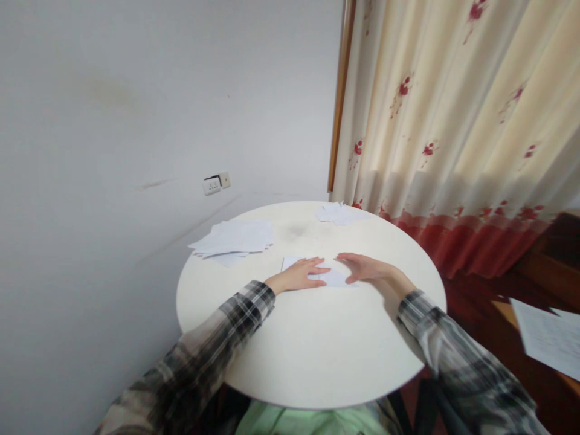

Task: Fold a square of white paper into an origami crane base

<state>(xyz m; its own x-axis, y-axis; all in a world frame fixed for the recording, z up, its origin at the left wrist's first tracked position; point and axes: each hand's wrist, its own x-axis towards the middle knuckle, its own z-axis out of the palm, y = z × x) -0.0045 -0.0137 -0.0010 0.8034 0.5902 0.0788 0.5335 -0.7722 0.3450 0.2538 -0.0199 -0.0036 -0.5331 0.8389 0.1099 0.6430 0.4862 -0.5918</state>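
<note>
A small piece of white paper (335,278), with folded edges, lies flat on the round white table (317,344). My left hand (301,275) rests palm down across its left part, fingers spread and pointing right. At the paper's right end is my right hand (365,267), its thumb and fingers apart in a loose curve. Whether the right fingertips touch the paper I cannot tell. Part of the sheet is hidden under the left hand.
A loose stack of white sheets (235,235) sits at the table's back left. Smaller paper pieces (338,212) lie at the back edge. Beyond are a wall with a socket (212,185) and a flowered curtain (435,121). More printed sheets (548,335) lie lower right.
</note>
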